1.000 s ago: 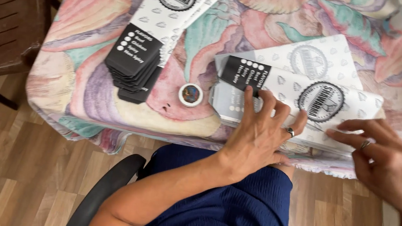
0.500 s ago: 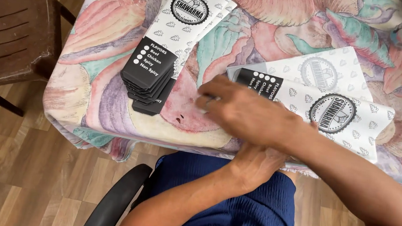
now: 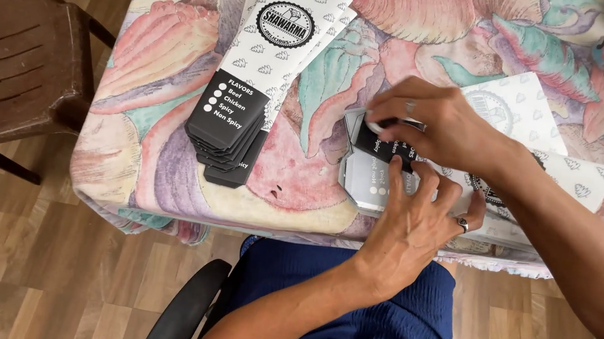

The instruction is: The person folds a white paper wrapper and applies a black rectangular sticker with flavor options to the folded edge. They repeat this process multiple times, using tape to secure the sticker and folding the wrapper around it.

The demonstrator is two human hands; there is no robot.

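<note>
My left hand [image 3: 416, 219] lies spread, pinning the flat paper sleeve [image 3: 368, 180]; my right hand [image 3: 434, 123], at 12 o'clock, pinches its black flap [image 3: 383, 147] to fold it.

Both hands, left hand [image 3: 416, 226] and right hand [image 3: 441, 124], press a flat paper sleeve [image 3: 372, 180] on the table [image 3: 166, 178].

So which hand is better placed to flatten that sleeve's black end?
Probably the right hand: its fingertips sit on the black end, while the left hand lies flat nearer the body.
</note>
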